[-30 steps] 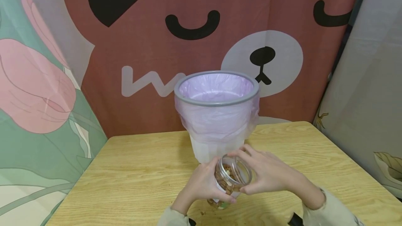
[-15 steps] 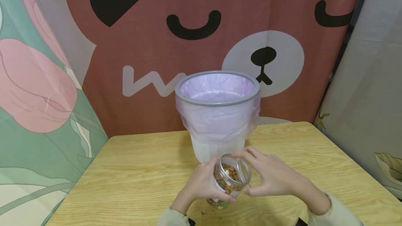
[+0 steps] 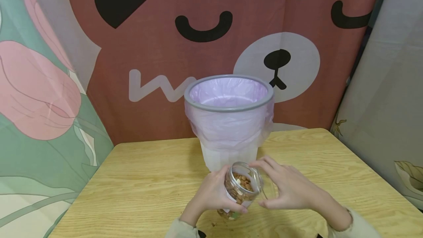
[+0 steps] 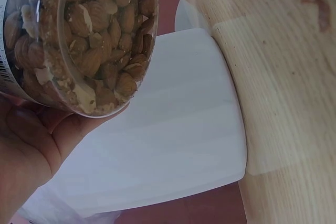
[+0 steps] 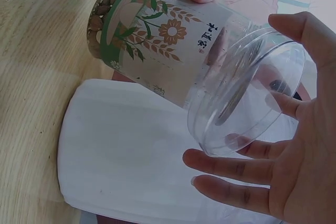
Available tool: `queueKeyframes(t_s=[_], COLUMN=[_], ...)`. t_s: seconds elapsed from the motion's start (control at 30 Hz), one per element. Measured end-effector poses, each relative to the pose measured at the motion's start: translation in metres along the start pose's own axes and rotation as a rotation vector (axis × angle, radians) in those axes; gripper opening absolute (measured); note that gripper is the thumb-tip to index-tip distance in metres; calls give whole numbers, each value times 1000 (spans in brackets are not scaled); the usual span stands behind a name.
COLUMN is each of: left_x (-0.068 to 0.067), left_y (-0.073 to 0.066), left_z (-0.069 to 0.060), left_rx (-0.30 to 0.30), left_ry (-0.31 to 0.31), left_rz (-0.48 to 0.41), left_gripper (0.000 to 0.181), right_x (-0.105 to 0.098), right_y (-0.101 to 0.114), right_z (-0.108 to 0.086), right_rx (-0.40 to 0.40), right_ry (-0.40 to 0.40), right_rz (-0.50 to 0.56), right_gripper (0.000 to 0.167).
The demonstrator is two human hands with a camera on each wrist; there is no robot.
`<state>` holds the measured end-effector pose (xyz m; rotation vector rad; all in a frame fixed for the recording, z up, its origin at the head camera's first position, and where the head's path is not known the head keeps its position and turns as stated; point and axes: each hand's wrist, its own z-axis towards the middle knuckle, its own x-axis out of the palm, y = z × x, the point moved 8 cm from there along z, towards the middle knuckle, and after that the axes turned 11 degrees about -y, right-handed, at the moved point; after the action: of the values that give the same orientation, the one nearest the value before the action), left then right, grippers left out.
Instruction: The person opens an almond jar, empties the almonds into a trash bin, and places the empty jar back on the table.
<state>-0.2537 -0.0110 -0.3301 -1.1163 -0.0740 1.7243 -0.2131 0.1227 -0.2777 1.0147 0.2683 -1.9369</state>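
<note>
A clear jar of almonds [image 3: 238, 193] leans in the left hand [image 3: 213, 192], whose thumb and fingers grip its side. Through its mouth the nuts show in the head view. The right hand [image 3: 292, 188] holds a clear lid [image 3: 267, 186] by its rim, tilted against the right side of the jar's mouth. In the right wrist view the lid [image 5: 262, 93] lies between thumb and spread fingers, beside the jar [image 5: 152, 35] with its flower label. The left wrist view shows almonds at the base of the jar [image 4: 100, 35], above the left hand [image 4: 31, 150].
Just behind the hands stands a white bin [image 3: 228, 157] with a grey rim and a purple liner [image 3: 231, 127]. Small crumbs [image 3: 213, 224] lie on the wooden table [image 3: 148, 179] near the jar. A bear-print curtain [image 3: 158, 47] hangs behind the table.
The right hand has shifted right with the lid, which has swung away from the jar's mouth, uncovering more of the nuts. The left hand and jar have barely moved.
</note>
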Motion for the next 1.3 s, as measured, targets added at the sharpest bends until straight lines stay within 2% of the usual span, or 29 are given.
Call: queueKeyframes(t_s=[0.2,0.57,0.87,1.13,1.3], left_x=[-1,-2,-3,-5,-5], left_y=[0,1,1,2,2], left_z=[0,0,0,1,1], left_rx=[-13,-10,-17,-17,-15], left_ry=[-2,-14,-16,-34,-39], left_rz=[3,-12,9,13,27], left_gripper=[85,85,84,83,84], right_x=[0,-1,-3,-3,-2], right_y=[-3,-8,-14,-15,-17], right_z=[-4,-8,-14,-17,-20], right_rx=[34,79,108,66,78], right_ry=[11,14,14,-11,-7], right_rz=[-7,-14,-27,-31,-28], right_gripper=[74,69,70,67,63])
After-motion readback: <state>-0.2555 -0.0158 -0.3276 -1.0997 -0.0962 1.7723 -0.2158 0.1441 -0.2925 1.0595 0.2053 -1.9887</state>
